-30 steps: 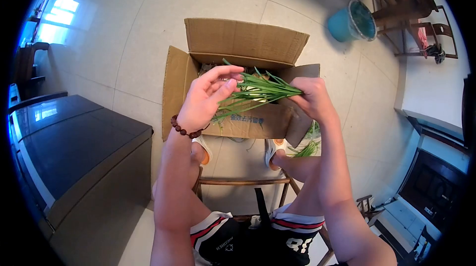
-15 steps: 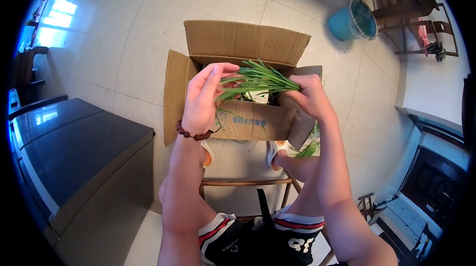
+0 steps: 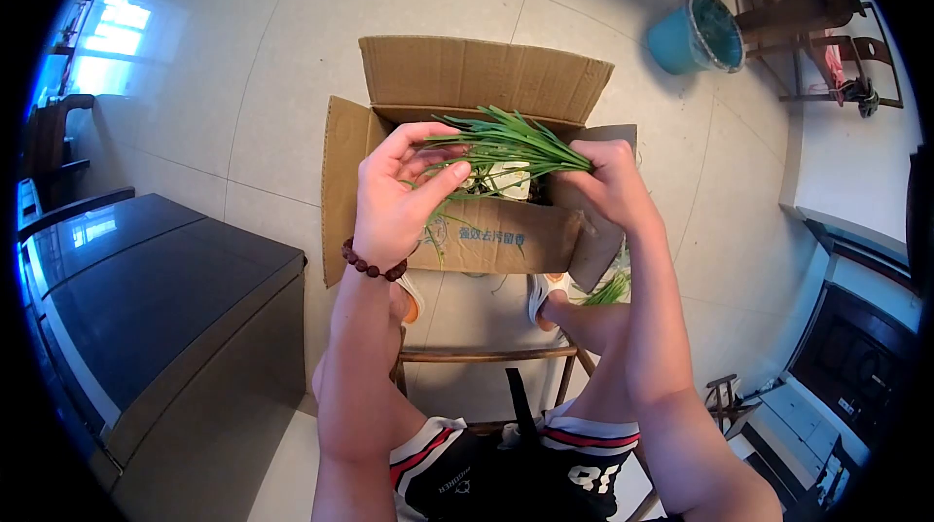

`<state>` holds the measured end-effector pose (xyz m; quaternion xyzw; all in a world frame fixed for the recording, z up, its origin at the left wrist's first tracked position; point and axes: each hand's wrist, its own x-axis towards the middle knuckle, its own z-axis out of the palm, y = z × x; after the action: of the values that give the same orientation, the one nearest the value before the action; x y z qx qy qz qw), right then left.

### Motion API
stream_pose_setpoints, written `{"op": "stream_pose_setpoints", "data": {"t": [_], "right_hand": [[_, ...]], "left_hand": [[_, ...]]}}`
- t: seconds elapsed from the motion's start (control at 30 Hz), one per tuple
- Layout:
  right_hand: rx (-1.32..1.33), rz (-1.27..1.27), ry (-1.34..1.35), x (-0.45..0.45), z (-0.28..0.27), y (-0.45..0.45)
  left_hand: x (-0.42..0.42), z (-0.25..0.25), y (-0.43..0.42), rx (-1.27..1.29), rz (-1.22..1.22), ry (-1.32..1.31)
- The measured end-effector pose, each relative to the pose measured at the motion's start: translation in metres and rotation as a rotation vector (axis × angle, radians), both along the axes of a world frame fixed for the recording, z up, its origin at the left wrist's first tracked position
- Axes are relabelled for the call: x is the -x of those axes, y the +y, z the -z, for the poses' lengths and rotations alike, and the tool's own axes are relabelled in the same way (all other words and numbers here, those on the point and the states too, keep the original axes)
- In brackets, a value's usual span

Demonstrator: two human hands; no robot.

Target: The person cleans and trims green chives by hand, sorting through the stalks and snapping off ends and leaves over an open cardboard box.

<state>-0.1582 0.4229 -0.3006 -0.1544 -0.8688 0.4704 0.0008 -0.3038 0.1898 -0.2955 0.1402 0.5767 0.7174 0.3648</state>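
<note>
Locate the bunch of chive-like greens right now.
In the head view, the bunch of chive-like greens is over the open cardboard box, gripped by the right hand, its loose ends by the left.

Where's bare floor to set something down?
Bare floor: between the cardboard box and blue bucket; left of the box, beyond the dark cabinet. Crowded: the box's opening, under left hand, right hand and held greens; its near right corner, by the loose greens and right foot.

The right hand [image 3: 610,175] grips a bundle of green stalks [image 3: 520,141] at one end; the left hand [image 3: 397,193], fingers curled, is at the bundle's other end. Below both hands sits an open cardboard box [image 3: 486,70]; beyond the right hand stands a blue bucket [image 3: 671,41].
</note>
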Motion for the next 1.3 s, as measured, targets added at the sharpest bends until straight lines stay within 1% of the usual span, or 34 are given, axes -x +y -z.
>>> {"op": "stream_pose_setpoints", "data": {"t": [0.13,0.23,0.33,0.4,0.43,0.5,0.53,0.67,0.73,0.87,0.93,1.03,1.13,1.3], "right_hand": [[0.014,-0.005,0.029,0.0,0.003,0.002],[0.009,-0.006,0.021,0.0,0.001,0.0],[-0.001,-0.005,0.005,0.0,0.001,0.0],[-0.008,-0.008,0.002,-0.002,0.003,0.003],[-0.005,0.002,-0.003,-0.004,0.004,0.006],[-0.002,0.013,-0.007,-0.006,0.004,0.009],[-0.019,0.02,-0.004,-0.006,0.002,0.011],[-0.012,0.029,0.024,-0.006,0.0,0.012],[-0.02,0.023,0.036,-0.005,-0.001,0.011],[-0.003,0.02,0.055,-0.005,0.0,0.009],[0.0,0.016,0.064,-0.005,0.002,0.009],[-0.011,0.017,0.071,-0.003,0.001,0.008],[-0.031,0.018,0.068,-0.003,-0.002,0.007],[-0.019,0.023,0.081,-0.001,0.0,0.005]], "left_hand": [[-0.001,-0.002,0.002,0.006,0.003,0.018],[-0.001,-0.006,0.003,0.021,0.001,-0.018],[-0.001,-0.008,0.005,0.074,-0.025,0.021],[-0.002,-0.005,0.005,0.134,-0.09,0.105],[0.0,0.0,0.004,0.134,-0.09,0.105],[0.009,0.011,-0.002,0.03,-0.303,0.086],[0.012,0.01,-0.004,0.023,-0.329,0.072],[0.015,0.015,-0.009,0.068,-0.308,-0.006],[0.013,0.019,-0.01,0.134,-0.253,0.052],[0.008,0.01,0.0,0.127,-0.172,0.144],[0.007,0.004,0.002,0.111,-0.072,0.043],[0.007,0.01,-0.001,0.039,-0.067,0.009],[0.004,0.008,-0.001,0.012,-0.04,0.073],[0.003,0.004,-0.002,-0.095,-0.019,0.015]]}}
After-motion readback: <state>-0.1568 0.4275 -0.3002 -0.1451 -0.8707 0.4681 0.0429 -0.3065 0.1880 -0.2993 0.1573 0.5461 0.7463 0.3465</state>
